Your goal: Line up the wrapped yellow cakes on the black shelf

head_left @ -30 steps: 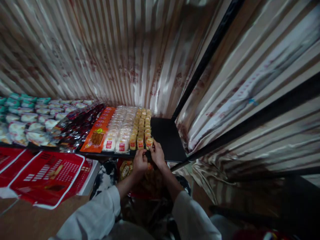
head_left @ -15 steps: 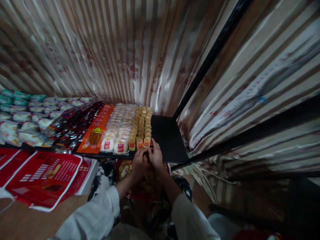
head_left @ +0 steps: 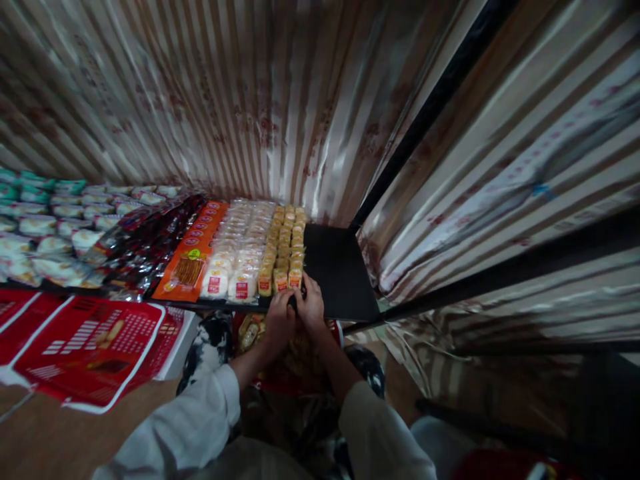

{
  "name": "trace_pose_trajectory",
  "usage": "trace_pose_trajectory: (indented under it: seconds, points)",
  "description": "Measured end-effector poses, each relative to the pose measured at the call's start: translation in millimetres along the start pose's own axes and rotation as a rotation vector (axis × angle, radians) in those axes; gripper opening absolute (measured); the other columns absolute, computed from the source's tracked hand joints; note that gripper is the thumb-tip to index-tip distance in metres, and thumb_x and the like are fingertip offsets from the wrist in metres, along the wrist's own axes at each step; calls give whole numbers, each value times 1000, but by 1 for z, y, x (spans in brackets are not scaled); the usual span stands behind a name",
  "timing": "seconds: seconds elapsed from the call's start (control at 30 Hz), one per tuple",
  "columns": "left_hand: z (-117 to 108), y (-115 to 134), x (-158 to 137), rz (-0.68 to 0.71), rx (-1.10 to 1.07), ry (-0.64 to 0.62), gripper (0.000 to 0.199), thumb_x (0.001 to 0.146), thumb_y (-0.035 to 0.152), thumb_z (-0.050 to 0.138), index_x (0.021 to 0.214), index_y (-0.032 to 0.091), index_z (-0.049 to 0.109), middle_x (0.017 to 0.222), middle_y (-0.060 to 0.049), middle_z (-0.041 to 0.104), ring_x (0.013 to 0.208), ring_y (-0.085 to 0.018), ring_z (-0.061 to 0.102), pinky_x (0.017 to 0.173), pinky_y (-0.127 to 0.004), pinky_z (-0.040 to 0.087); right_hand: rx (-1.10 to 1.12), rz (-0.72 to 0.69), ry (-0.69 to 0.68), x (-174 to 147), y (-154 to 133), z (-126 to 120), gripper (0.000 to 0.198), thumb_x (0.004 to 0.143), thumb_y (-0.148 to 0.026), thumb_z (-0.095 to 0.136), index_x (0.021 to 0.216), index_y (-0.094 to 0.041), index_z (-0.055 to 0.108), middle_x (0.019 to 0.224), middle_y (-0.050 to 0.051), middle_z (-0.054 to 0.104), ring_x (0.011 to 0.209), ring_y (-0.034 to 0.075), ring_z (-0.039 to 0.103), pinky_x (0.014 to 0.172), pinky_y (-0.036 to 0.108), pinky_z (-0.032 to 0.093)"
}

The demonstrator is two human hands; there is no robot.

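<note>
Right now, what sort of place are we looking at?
Probably a small shop or snack stall, though I can't be certain. The black shelf bears tight rows of wrapped goods, including yellow packets and white packets, with a striped curtain-like covering behind.

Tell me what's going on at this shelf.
A person's left hand and right hand are together at the front of a black shelf, by three columns of small yellow packs. The right fingers are at the nearest pack of the rightmost column; any grip is unclear. White packs and an orange packet lie further left.
</note>
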State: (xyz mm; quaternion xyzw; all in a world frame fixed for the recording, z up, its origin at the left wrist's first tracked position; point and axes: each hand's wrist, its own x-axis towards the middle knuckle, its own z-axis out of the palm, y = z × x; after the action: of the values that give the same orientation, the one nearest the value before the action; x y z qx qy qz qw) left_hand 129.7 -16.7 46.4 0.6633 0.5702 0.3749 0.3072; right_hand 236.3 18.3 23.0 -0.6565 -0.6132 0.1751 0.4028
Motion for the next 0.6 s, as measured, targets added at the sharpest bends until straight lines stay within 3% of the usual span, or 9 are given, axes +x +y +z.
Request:
trace_pose_trajectory:
  seconds: [0.2,0.37,0.43,0.6]
  points:
    - [-6,-2,-8,21,-1,14,40,76,2,36,105,13,62,114,-11,63,113,-17,55,104,-34,41,132,21,68,-7,-9,-9,53,87,-38,44,134,-14,45,127,16,52,114,23,51,87,34,52]
    - [-19,-15,-40,-50,51,-72,32,81,4,37,90,17,64,95,-6,66,93,-15,60,89,-29,48,227,77,134,-42,-22,-22,41,91,-36,38,122,-14,54,110,14,63,98,19,60,79,29,52]
    - [-22,-24,-53,-92,110,-149,31,80,4,38,88,17,66,92,-6,67,92,-15,60,88,-28,47,212,120,56,-62,-23,-22,36,92,-36,37,112,-16,60,103,11,67,93,19,62,80,29,51]
    - [-22,-50,-71,-297,335,-350,32,80,5,42,98,11,67,104,-13,67,103,-20,60,94,-31,44,59,116,-363,-112,-8,-1,25,87,-22,44,96,-17,66,95,10,71,89,22,65,86,34,48]
